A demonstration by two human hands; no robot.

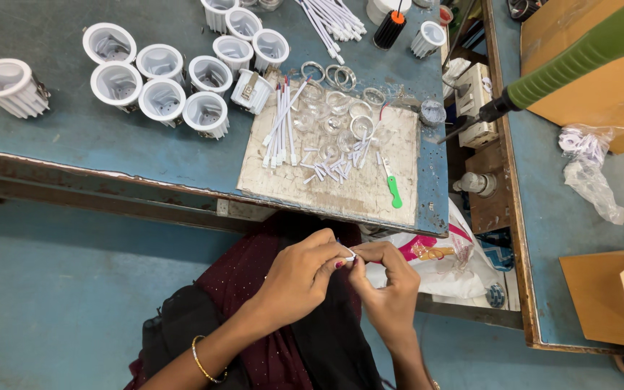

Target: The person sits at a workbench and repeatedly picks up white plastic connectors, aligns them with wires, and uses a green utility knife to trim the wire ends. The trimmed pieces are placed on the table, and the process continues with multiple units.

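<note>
Both hands meet just below the blue table's (110, 137) near edge, the left hand (301, 274) and right hand (388, 285) pinching one small white wire piece (351, 254) between their fingertips, over the lap, with white lamp housings (160, 79) near the table's far-left corner.

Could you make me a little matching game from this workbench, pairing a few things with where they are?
Things:
1. white lamp housings
2. small green-handled tool
3. tiny white piece
4. crumpled clear bag

Places:
A. pinched between both hands' fingers
B. on the pale board
C. clustered on the blue table, left of the board
D. on the side bench at right

Pairs: 1-C, 2-B, 3-A, 4-D
</note>
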